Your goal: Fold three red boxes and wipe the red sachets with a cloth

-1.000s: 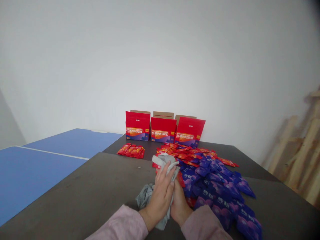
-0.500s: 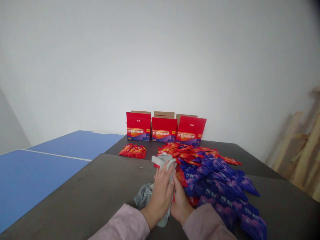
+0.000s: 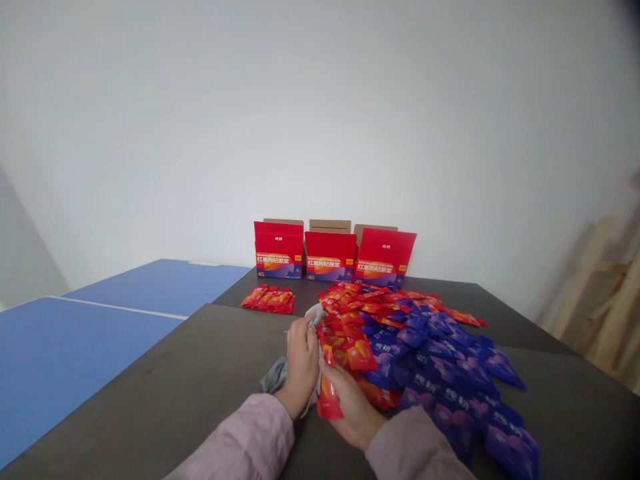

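Two hands work close together beside a heap of red and purple sachets [image 3: 425,353]: the left hand [image 3: 301,363] has its fingers curled shut around a grey cloth [image 3: 274,375], while the right hand [image 3: 351,415] grips a red sachet [image 3: 328,393] just beside the cloth (its lower end juts out below the fingers). Both hands are over a dark table [image 3: 150,380], with three red cartons [image 3: 335,253] standing open beyond.

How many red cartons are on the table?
3, upright in a row along the far edge of the table: left carton, middle carton, right carton.
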A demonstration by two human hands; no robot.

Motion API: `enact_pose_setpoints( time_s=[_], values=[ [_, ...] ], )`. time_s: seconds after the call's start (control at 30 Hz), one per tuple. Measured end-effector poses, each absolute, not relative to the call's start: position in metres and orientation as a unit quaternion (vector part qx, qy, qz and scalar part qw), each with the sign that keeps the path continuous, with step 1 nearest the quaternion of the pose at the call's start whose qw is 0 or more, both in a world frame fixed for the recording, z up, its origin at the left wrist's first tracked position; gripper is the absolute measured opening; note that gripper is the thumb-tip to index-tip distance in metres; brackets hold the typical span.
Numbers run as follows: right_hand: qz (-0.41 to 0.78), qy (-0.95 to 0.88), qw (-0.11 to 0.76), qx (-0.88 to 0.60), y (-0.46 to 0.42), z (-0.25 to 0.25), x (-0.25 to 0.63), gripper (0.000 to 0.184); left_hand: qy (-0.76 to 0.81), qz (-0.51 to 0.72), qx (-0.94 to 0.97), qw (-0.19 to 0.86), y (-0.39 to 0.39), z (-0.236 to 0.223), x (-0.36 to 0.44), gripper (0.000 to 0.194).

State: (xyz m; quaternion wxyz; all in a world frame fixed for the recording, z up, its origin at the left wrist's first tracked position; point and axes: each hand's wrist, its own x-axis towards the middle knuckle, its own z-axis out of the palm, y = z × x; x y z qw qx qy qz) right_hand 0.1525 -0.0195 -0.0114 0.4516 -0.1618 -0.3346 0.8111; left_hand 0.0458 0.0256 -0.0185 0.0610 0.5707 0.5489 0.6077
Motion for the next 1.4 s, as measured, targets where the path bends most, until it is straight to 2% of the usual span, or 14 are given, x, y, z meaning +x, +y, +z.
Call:
enact_pose_setpoints(
  time_s=[0.2, 0.33, 0.4, 0.5, 0.6, 0.67, 0.8, 0.9, 1.07, 1.2, 1.33, 1.4],
  values=[
    [0.736, -0.323, 0.534, -0.262, -0.008, -0.009, 0.159, 0.047, 0.554, 0.634, 0.532, 0.091, 0.031, -0.016, 0.043, 0.032],
    [0.683, -0.323, 0.601, -0.26, 0.006, 0.001, 0.17, 0.045, 0.557, 0.578, 0.565, 0.193, 0.026, -0.02, 0.049, 0.027],
    [0.65, -0.33, 0.624, -0.281, 0.013, 0.001, 0.175, 0.043, 0.542, 0.538, 0.603, 0.23, 0.022, -0.019, 0.053, 0.032],
    [0.603, -0.366, 0.635, -0.315, 0.021, -0.002, 0.182, 0.044, 0.54, 0.534, 0.621, 0.195, 0.014, -0.01, 0.057, 0.047],
    [0.566, -0.397, 0.634, -0.346, 0.025, -0.004, 0.186, 0.046, 0.538, 0.547, 0.626, 0.137, 0.005, 0.002, 0.058, 0.036],
    [0.545, -0.411, 0.635, -0.36, 0.025, -0.002, 0.187, 0.046, 0.518, 0.547, 0.642, 0.139, 0.0, 0.007, 0.06, 0.028],
    [0.503, -0.422, 0.645, -0.392, 0.022, 0.011, 0.187, 0.047, 0.472, 0.551, 0.643, 0.244, -0.004, 0.009, 0.068, 0.033],
    [0.485, -0.416, 0.656, -0.401, 0.021, 0.021, 0.184, 0.046, 0.419, 0.553, 0.629, 0.35, -0.004, 0.007, 0.072, 0.029],
    [0.518, -0.421, 0.638, -0.384, 0.037, 0.027, 0.174, 0.042, 0.372, 0.496, 0.581, 0.528, 0.004, 0.007, 0.06, 0.05],
    [0.562, -0.473, 0.588, -0.339, 0.055, 0.033, 0.158, 0.041, 0.383, 0.576, 0.519, 0.503, 0.024, 0.008, 0.036, 0.046],
    [0.608, -0.485, 0.564, -0.278, 0.068, 0.042, 0.133, 0.077, 0.436, 0.625, 0.478, 0.437, 0.053, 0.007, 0.003, 0.053],
    [0.631, -0.495, 0.525, -0.284, 0.075, 0.042, 0.118, 0.079, 0.473, 0.631, 0.472, 0.394, 0.066, 0.003, -0.013, 0.061]
  ],
)
